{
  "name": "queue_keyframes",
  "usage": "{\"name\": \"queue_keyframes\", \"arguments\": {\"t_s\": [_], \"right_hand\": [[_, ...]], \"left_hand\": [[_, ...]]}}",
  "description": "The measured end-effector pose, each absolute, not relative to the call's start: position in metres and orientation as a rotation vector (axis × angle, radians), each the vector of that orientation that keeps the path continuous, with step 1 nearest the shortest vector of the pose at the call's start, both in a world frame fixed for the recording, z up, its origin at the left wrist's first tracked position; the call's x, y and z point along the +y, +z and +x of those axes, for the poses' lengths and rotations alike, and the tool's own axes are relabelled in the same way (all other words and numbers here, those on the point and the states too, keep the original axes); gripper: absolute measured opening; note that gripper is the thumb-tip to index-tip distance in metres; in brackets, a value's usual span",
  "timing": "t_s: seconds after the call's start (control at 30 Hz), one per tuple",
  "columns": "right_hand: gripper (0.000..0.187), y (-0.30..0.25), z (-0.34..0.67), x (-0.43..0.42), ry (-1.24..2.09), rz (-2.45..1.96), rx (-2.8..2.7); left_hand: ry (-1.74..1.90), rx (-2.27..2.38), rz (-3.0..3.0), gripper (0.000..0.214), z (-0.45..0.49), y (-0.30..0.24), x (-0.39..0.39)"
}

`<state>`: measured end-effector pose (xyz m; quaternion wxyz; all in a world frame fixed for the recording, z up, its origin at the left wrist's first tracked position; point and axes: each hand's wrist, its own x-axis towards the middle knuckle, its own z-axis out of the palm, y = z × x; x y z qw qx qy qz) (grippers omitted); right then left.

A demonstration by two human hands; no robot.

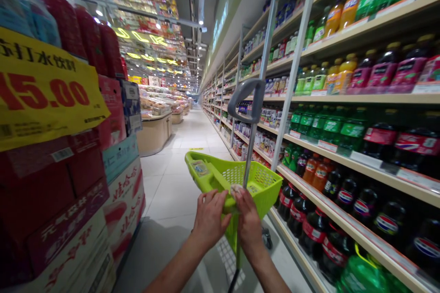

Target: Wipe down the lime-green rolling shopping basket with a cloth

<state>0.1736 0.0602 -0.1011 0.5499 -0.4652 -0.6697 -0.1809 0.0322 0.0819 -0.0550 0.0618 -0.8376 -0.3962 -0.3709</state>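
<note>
A lime-green wheeled shopping basket (264, 183) stands in the aisle just ahead of me, its grey pull handle (244, 99) raised on a metal pole. My left hand (209, 219) rests with curled fingers on the basket's near rim. My right hand (248, 220) is closed beside the pole's base, pinching a small pale thing (235, 190) that I cannot make out. A small flat packet (200, 168) lies at the basket's far left corner.
Shelves of soft-drink bottles (360, 132) line the right side at close range. Stacked red and white cartons (68, 210) with a yellow price sign (44, 87) stand on the left. The tiled aisle floor (185, 146) runs ahead past display counters (154, 130).
</note>
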Motion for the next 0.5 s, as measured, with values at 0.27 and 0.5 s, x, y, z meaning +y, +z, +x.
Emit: {"name": "queue_keyframes", "arguments": {"t_s": [0.27, 0.5], "right_hand": [[0.057, -0.076, 0.172, 0.038, -0.425, -1.073, -1.606], [0.054, -0.077, 0.187, 0.047, -0.441, -1.151, -1.62]], "left_hand": [[-1.15, -1.253, -2.485, 0.033, 0.03, -0.063, 0.101], [-1.269, -1.178, -2.486, 0.03, 0.038, -0.061, 0.088]]}}
